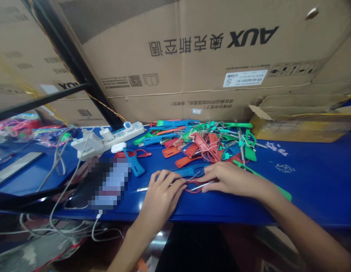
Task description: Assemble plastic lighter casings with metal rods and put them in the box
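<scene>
My left hand [162, 190] rests low over the blue tabletop with its fingers curled together. A slim metal tube [142, 189] sticks out to its left, and the hand hides the rest. Between my hands is a red plastic shell with a looped end [194, 187], like part of a stick lighter, mostly covered by fingers. My right hand [224, 178] pinches a thin metal rod [202, 186] above the red shell. Just behind the fingertips lies a blue plastic shell [189, 171]. A green shell [283, 193] lies partly under my right forearm.
Behind my hands is a heap of coloured shells and metal tubes [209, 143]. Left are a phone [110, 185] on a cable, a white power strip [127, 132] and another blue shell [137, 164]. A large carton [175, 71] stands behind; an open box [294, 124] is right.
</scene>
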`<state>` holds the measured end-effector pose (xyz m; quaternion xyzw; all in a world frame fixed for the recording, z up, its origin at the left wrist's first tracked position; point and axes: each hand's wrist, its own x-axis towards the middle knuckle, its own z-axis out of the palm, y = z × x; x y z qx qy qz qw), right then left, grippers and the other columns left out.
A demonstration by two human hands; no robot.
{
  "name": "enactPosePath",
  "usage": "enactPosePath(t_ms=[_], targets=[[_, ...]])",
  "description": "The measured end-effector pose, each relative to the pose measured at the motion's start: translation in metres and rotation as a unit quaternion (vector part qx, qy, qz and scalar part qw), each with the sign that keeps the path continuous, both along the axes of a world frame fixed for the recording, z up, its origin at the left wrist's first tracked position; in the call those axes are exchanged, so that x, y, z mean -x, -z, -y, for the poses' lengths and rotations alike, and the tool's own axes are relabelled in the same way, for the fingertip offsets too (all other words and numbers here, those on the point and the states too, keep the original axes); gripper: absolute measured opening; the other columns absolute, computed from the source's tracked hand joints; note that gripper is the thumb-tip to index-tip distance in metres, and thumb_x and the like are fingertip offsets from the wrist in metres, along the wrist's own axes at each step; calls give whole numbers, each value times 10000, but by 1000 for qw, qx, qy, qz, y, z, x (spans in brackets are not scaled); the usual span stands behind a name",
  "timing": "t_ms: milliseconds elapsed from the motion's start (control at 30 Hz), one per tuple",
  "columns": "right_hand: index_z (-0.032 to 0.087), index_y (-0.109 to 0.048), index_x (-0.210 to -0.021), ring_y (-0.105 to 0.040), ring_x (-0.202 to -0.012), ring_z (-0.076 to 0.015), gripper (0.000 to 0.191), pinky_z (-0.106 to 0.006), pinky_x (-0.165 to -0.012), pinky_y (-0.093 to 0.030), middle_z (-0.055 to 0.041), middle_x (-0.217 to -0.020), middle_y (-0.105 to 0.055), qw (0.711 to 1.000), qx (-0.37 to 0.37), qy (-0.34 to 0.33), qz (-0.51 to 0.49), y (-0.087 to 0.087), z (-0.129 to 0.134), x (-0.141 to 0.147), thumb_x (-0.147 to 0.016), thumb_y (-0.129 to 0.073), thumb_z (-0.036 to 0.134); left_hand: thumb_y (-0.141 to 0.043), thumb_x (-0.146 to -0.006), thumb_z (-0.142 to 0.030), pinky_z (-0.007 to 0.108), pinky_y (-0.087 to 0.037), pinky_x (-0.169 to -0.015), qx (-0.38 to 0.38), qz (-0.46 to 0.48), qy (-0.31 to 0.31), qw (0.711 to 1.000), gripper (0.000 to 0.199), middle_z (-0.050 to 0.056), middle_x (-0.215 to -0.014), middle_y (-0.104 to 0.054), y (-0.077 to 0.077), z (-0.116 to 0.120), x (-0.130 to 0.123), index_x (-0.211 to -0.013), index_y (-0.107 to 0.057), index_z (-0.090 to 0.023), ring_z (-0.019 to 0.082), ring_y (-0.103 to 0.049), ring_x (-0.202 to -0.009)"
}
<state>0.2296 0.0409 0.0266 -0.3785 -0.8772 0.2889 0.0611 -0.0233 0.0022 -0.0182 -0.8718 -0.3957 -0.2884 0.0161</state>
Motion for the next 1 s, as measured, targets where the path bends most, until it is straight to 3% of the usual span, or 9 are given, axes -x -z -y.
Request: enactPosePath(t_ms=[400, 700, 1000], targets=[[313, -772, -1196, -689, -893, -203, 293, -282, -723, -455, -46, -1034, -776, 1000, -2, -1, -1, 0, 0, 1, -964, -658, 451, -551, -1001, -99, 425, -392, -903, -22, -32, 6, 999, 187, 31, -1023, -722, 2, 0, 2, -1051, -700, -202, 212, -600, -935], [312, -770, -1198, -705, -969, -226, 276, -310, -799, -481, -47, -1113, -775, 1000, 3, 5, 3, -3, 2, 1, -972, -654, 420, -572, -1026, -302, 428, -416, -888, -26, -43, -3, 999, 190, 58, -1056, -713, -1, 5, -4, -1096, -706, -187, 232, -591, -952], [274, -783, -1148, -725, -975, -237, 269, -306, -787, -505, -51, -1121, -788, 1000, -13, 22, -3, 2, 2, 2, -923, -724, 410, -587, -1016, -245, 409, -444, -894, -10, -7, 4, 1000, 167, 60, -1086, -709, 5, 4, 0, -1142, -678, -183, 227, -605, -974]])
